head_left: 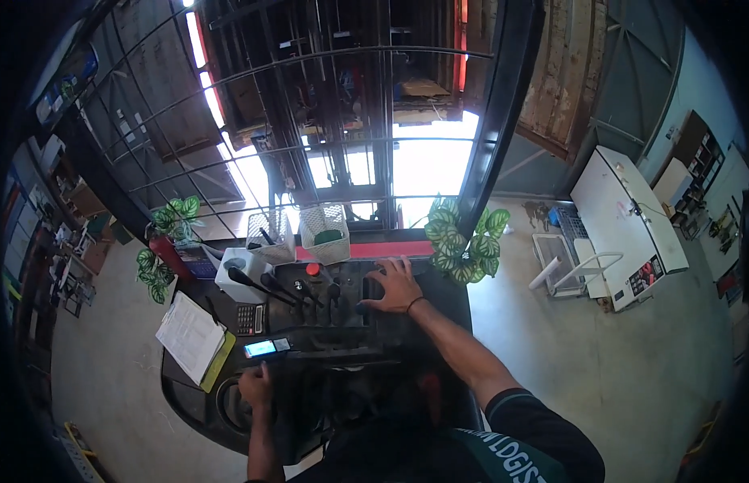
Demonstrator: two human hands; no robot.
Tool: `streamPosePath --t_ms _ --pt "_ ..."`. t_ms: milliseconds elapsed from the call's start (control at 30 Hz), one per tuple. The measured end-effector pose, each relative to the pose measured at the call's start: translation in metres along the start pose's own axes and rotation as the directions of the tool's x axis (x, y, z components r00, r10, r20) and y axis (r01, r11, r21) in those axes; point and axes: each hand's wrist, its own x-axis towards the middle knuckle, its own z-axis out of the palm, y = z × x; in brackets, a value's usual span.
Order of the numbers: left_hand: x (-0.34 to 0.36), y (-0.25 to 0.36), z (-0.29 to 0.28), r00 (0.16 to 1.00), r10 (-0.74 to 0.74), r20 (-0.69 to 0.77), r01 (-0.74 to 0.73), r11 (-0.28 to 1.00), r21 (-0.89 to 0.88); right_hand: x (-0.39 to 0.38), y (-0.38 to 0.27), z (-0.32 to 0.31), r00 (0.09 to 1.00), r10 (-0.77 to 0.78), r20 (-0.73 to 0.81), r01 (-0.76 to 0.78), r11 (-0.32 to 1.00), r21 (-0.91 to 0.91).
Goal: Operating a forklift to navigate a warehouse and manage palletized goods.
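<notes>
My left hand is closed at the black steering wheel on the lower left; what its fingers grip is hidden. Just above it a small lit screen shows. My right hand rests with fingers apart and bent on the black console, right of several black levers and a red button. A calculator sits left of the levers, and a clipboard with papers lies at the console's left edge.
Beyond the console are a white box, two mesh baskets, leafy plants, a red cylinder and a dark metal grille. On the right floor stand a white cabinet and a hand trolley; cluttered shelving is left.
</notes>
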Motion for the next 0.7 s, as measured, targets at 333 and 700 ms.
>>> streamPosePath --t_ms 333,700 --pt "-0.001 0.014 0.006 0.990 0.041 0.138 -0.039 0.999 -0.015 -0.004 0.011 -0.014 0.999 0.020 0.043 -0.018 0.999 -0.039" --pt "0.040 -0.101 -0.055 0.923 -0.346 -0.170 0.371 0.917 0.147 -0.010 0.005 -0.003 1.000 0.011 0.013 -0.011 0.999 -0.034"
